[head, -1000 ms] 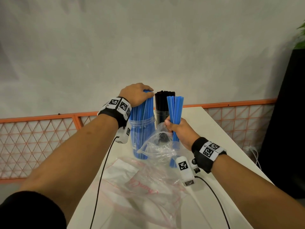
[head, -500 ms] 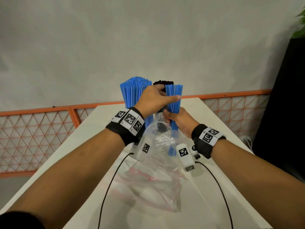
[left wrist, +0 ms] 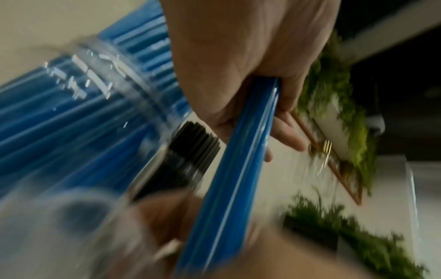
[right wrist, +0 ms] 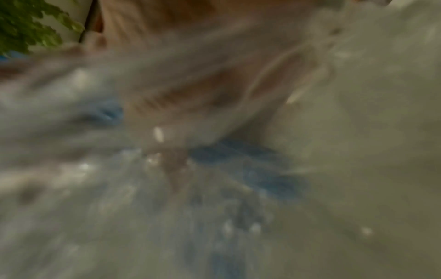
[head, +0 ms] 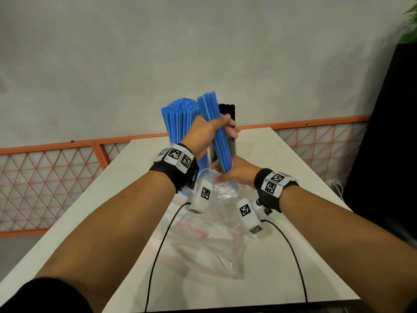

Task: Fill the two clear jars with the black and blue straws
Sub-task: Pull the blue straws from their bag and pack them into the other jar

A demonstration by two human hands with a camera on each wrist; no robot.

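Observation:
My left hand (head: 209, 129) grips a loose bundle of blue straws (head: 222, 150) around its middle and holds it tilted, top end to the left. The left wrist view shows that bundle (left wrist: 238, 169) running through the curled fingers. My right hand (head: 234, 175) is at the bundle's lower end and holds the mouth of a clear plastic bag (head: 212, 240); its wrist view is blurred by plastic. Behind my left hand stands a clear jar (left wrist: 107, 79) packed with blue straws (head: 178, 123). To its right, black straws (head: 228, 111) stand in the second jar, mostly hidden.
The white table (head: 293, 168) is narrow, with edges close on both sides. The crumpled bag covers its middle. An orange mesh fence (head: 45, 177) runs behind it, and a dark cabinet (head: 388, 132) with a plant stands at the right. Cables trail from both wrists.
My left hand left the top of the blue jar's straws, crossed to the loose bundle and took hold of it. The bundle rose out of the bag and tilted left.

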